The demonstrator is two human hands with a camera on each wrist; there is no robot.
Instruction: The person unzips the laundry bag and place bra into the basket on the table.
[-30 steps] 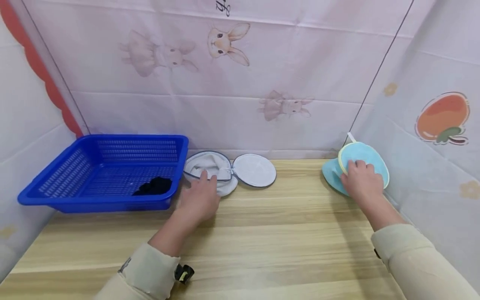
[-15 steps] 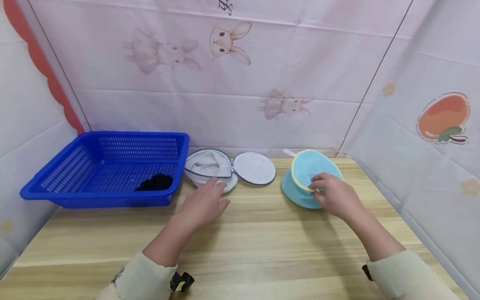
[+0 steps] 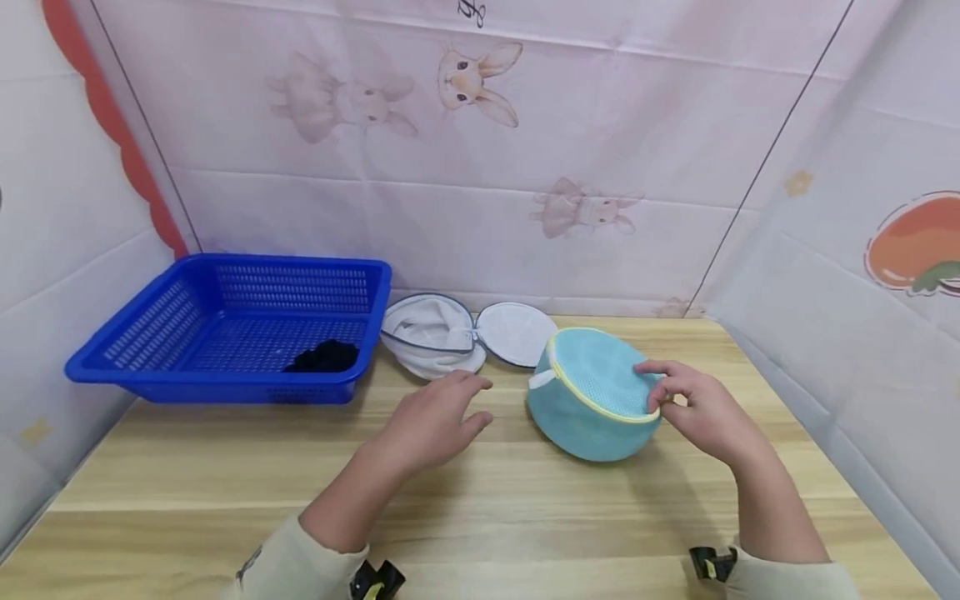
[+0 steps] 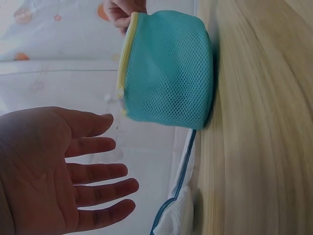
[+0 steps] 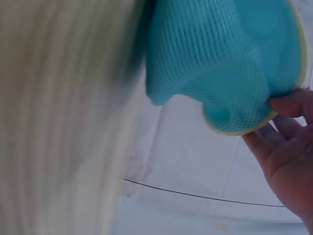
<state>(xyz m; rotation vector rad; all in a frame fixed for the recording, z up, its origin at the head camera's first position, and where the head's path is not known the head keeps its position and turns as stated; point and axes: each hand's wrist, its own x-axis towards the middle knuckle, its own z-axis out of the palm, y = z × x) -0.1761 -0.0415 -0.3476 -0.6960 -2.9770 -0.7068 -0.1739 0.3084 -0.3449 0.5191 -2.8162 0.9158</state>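
Note:
A turquoise mesh laundry bag [image 3: 588, 408], round with a yellow zipped rim, sits tilted on the table right of centre. My right hand [image 3: 701, 408] pinches its rim between thumb and fingers, which the right wrist view shows closely on the bag [image 5: 210, 58]. A white pull tab [image 3: 542, 379] hangs at the rim's left side. My left hand [image 3: 442, 417] hovers over the table left of the bag, fingers spread and holding nothing. In the left wrist view, the palm of the left hand [image 4: 44, 171] shows below the bag [image 4: 168, 73].
Behind my left hand lies a white mesh bag [image 3: 431, 333] with dark blue trim, its round lid [image 3: 517, 333] flipped out to the right. A blue plastic basket [image 3: 225, 387] stands at the left with a black cloth [image 3: 324, 357] inside. Printed fabric walls [image 3: 420, 217] enclose the table.
My right hand has brought the turquoise bag leftward and nearer from the right wall, its lid now facing up. My left hand has drawn back from the white bag and moved right.

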